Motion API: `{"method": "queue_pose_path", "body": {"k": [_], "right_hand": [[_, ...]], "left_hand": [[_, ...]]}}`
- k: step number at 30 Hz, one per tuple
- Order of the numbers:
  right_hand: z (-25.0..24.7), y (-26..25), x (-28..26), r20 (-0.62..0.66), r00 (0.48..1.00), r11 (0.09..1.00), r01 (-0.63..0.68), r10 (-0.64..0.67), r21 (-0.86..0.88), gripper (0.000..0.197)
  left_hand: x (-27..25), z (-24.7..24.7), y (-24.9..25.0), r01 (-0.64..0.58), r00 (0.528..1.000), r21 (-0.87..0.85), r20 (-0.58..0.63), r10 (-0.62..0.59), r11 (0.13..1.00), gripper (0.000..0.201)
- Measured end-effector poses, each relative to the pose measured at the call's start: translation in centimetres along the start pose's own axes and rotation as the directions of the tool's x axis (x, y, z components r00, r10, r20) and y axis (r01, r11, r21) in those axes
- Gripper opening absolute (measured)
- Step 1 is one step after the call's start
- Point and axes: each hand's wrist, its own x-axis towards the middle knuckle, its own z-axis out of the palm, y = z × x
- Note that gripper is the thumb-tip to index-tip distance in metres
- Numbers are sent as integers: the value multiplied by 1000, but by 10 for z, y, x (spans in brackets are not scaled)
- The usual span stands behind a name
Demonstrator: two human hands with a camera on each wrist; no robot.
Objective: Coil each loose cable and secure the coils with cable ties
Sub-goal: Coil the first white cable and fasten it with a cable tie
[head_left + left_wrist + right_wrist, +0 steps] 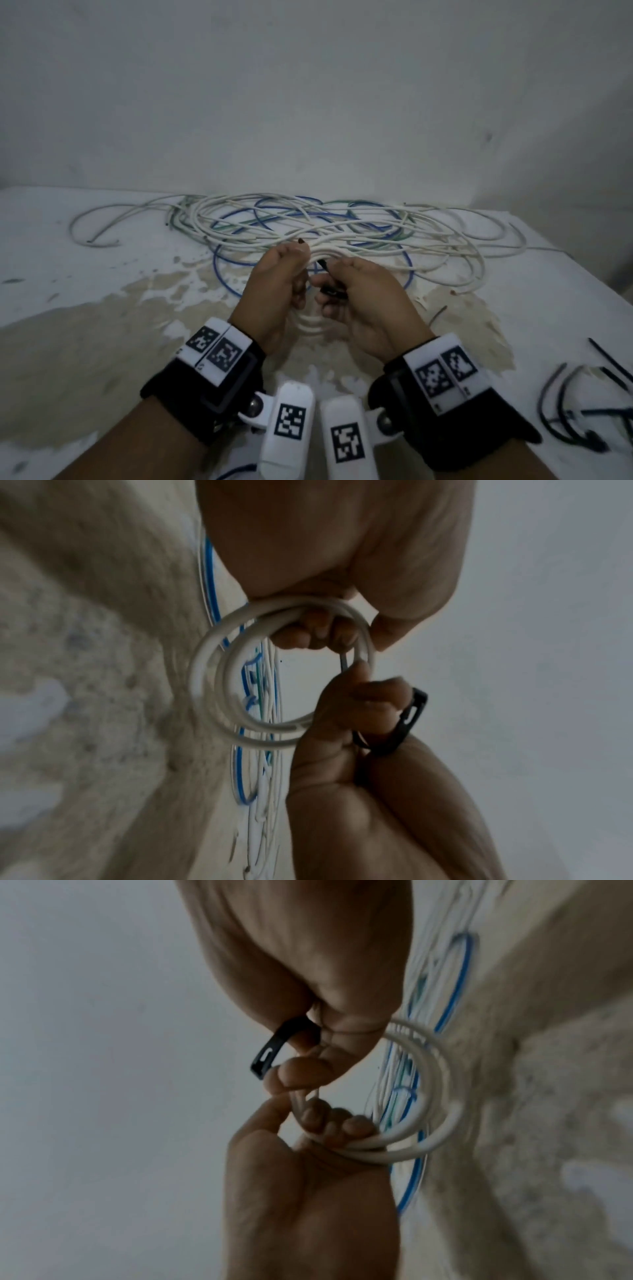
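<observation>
The left hand [274, 291] gripped a small white coil [219, 674] of cable, its fingers [308, 631] curled through the loops and the thumb closing over them from the other side. The coil hung just above the table [102, 274], near the person and in front of the loose pile. The right hand [363, 301] met it from the right, thumb and fingers pinching a black cable tie [270, 1047] whose slotted end curved free of the fingertips [301, 1069]; the tie's thin tail ran toward the coil where the two hands touched. Whether the tie already circled the strands could not be told.

Farther off, against the wall [308, 85], lay a tangle of loose cables [308, 222], white, blue and green, spread across the middle of the table. At the near right edge rested several spare black ties [575, 404], well apart from the hands. The tabletop's white paint was worn away in large patches beneath the hands.
</observation>
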Motion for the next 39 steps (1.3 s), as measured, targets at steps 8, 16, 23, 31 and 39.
{"method": "queue_pose_path", "body": {"k": [8, 16, 23, 31, 39], "right_hand": [[14, 5, 21, 150, 971, 950, -215, 184, 226, 37], [19, 8, 18, 277, 950, 965, -197, 145, 171, 28], [19, 11, 9, 250, 963, 986, 130, -100, -105, 10], [12, 15, 9, 240, 842, 688, 534, -482, -491, 22], [12, 17, 12, 74, 825, 734, 536, -560, -416, 27]], "left_hand": [[1, -15, -1, 99, 994, -55, -29, -101, 994, 27], [-1, -30, 8, 95, 989, 12, -113, -93, 995, 22], [-2, -33, 17, 46, 972, 54, -233, -32, 998, 23], [-14, -22, 31, -24, 973, 209, -218, 70, 978, 28], [-19, -18, 32, -89, 984, 453, -98, 149, 887, 21]]}}
